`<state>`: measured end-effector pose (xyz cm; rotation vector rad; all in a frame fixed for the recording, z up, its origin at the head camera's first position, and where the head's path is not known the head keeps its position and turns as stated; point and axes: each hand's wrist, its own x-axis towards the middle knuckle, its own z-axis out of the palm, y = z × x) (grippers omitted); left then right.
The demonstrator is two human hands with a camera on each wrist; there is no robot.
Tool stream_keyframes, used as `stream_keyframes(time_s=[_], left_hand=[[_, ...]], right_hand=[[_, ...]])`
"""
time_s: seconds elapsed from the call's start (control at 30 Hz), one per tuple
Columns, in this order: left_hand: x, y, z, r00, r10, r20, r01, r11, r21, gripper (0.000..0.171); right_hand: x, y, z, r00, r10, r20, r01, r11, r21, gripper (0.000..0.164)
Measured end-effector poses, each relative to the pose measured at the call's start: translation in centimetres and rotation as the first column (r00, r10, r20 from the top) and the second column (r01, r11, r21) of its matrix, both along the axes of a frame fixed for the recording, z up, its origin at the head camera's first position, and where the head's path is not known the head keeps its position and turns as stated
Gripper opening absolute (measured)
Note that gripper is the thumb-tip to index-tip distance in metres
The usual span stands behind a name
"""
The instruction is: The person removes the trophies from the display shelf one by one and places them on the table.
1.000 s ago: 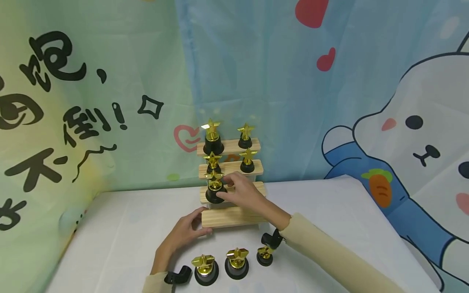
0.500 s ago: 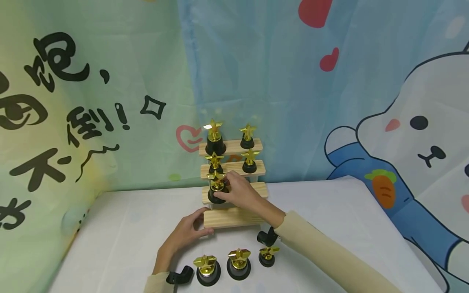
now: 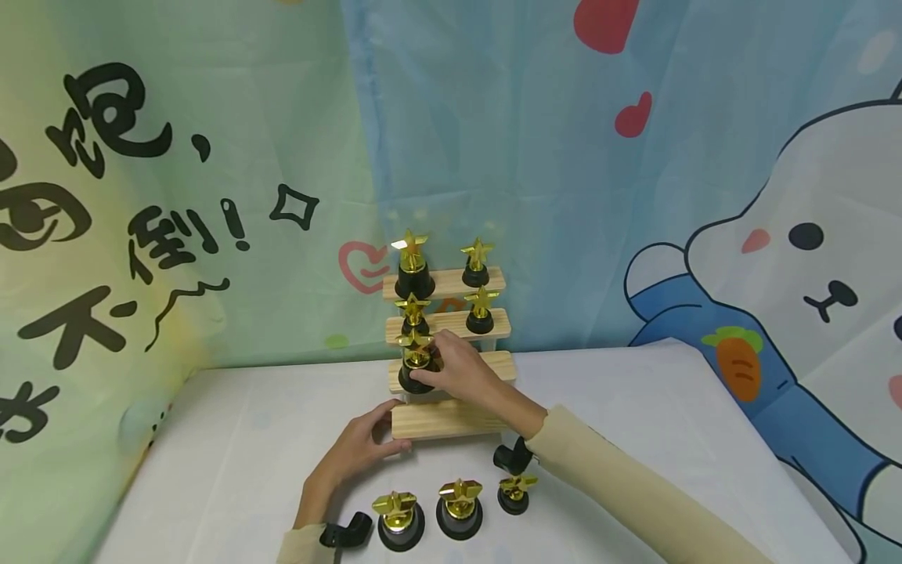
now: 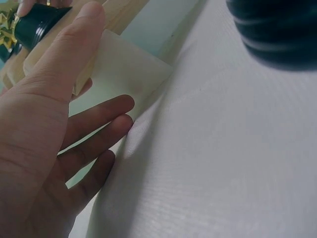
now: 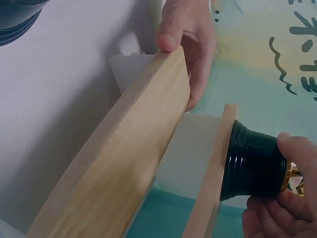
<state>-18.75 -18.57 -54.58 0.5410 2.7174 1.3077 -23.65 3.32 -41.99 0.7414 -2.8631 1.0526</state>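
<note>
A four-step wooden display stand (image 3: 451, 419) is on the table, and my left hand (image 3: 359, 439) grips the left end of its lowest board. In the right wrist view, that hand's thumb (image 5: 168, 40) presses the board's edge, with fingers behind it. My right hand (image 3: 461, 372) holds a gold star trophy (image 3: 417, 362) at the left of the second step up, pinching its upper part between thumb and fingers. Its ribbed black base (image 5: 255, 163) sits against the board. Higher up, one star trophy (image 3: 414, 270) stands top left, another (image 3: 476, 262) top right; two more stand one step below.
In front of the stand, three more star trophies (image 3: 460, 509) stand on the white-covered table (image 3: 232, 470). A black wrist camera (image 3: 347, 531) is strapped to the left wrist. A printed cloth backdrop (image 3: 282, 274) hangs close behind the stand.
My right hand has moved slightly left and closer round the trophy on the second step up, then stayed there. The left hand keeps its grip on the lowest board. The head view shifted a little.
</note>
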Motion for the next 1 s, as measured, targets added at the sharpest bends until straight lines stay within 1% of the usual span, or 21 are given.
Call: stream_keyframes(time_s=[0.13, 0.27, 0.53, 0.77, 1.0], left_hand=[[0.0, 0.0, 0.0, 1.0, 0.0, 0.002, 0.0, 1.0, 0.002, 0.063], [0.0, 0.0, -0.1, 1.0, -0.001, 0.013, 0.001, 1.0, 0.011, 0.066], [0.0, 0.1, -0.2, 1.0, 0.009, 0.015, -0.009, 1.0, 0.01, 0.065], [0.0, -0.2, 0.1, 0.999, 0.02, 0.029, -0.02, 1.0, 0.001, 0.07], [0.1, 0.0, 0.0, 1.0, 0.02, 0.021, -0.02, 1.0, -0.006, 0.072]], right_hand=[[0.1, 0.1, 0.0, 0.999, 0.023, -0.044, -0.021, 0.999, 0.032, 0.04], [0.2, 0.3, -0.1, 0.996, 0.034, -0.08, -0.03, 0.998, 0.054, 0.04], [0.7, 0.8, 0.0, 0.996, 0.027, -0.088, -0.023, 0.999, 0.042, 0.039], [1.8, 0.9, 0.4, 0.985, 0.092, -0.149, -0.086, 0.995, 0.047, 0.041], [3.0, 1.3, 0.7, 0.987, 0.099, -0.128, -0.092, 0.994, 0.056, 0.039]])
